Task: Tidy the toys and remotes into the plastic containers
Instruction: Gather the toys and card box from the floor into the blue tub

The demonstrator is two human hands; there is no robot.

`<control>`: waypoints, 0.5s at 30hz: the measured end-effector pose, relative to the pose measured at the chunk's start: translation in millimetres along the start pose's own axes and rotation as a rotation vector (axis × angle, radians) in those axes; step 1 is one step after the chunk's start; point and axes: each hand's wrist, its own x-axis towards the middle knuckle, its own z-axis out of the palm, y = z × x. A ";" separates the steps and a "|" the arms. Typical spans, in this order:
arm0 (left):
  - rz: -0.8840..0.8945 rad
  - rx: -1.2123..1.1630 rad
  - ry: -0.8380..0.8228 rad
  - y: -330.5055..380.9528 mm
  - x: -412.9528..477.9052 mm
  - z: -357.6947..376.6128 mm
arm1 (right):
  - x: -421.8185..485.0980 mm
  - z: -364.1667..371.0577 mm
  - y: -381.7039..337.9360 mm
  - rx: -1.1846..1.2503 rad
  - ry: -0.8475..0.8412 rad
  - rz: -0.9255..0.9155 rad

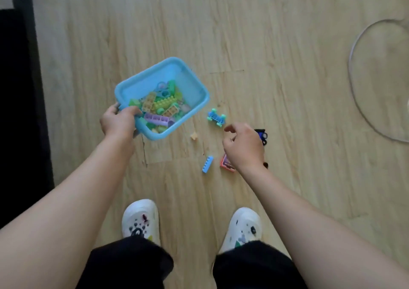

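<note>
Nearest the camera, two white shoes (140, 219) with small charms stand on the pale wooden floor (243, 34) below black trousers (128, 264), and both bare forearms reach forward. Just beyond the feet lie a light blue brick (207, 164) and, beside it, a red piece (225, 163) half hidden under the right wrist. The right hand (243, 147) hangs over these with its fingers loosely curled. A black and blue toy (262, 135) shows at its far edge, but I cannot tell whether the hand holds it or it lies on the floor. A small beige piece (194, 136) and a blue wheeled toy (216, 117) lie a little farther on. To the left, the left hand (118, 122) grips the near corner of the light blue plastic container (141, 83), thumb over the rim, holding it tilted. Pastel building blocks (159, 109) are heaped in its lower end. Farther right is a clear round rim (354, 45), and dark furniture (13, 89) runs along the left edge.
</note>
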 end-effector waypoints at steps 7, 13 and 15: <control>0.047 0.094 -0.139 -11.9 107.7 50.0 | 128.0 77.7 37.9 -0.236 -0.055 -0.137; 0.111 0.108 -0.198 -20.6 152.1 78.1 | 188.2 117.6 57.9 -0.475 -0.135 -0.346; 0.113 0.145 -0.197 -29.9 148.5 72.7 | 182.2 115.6 64.9 -0.404 -0.088 -0.291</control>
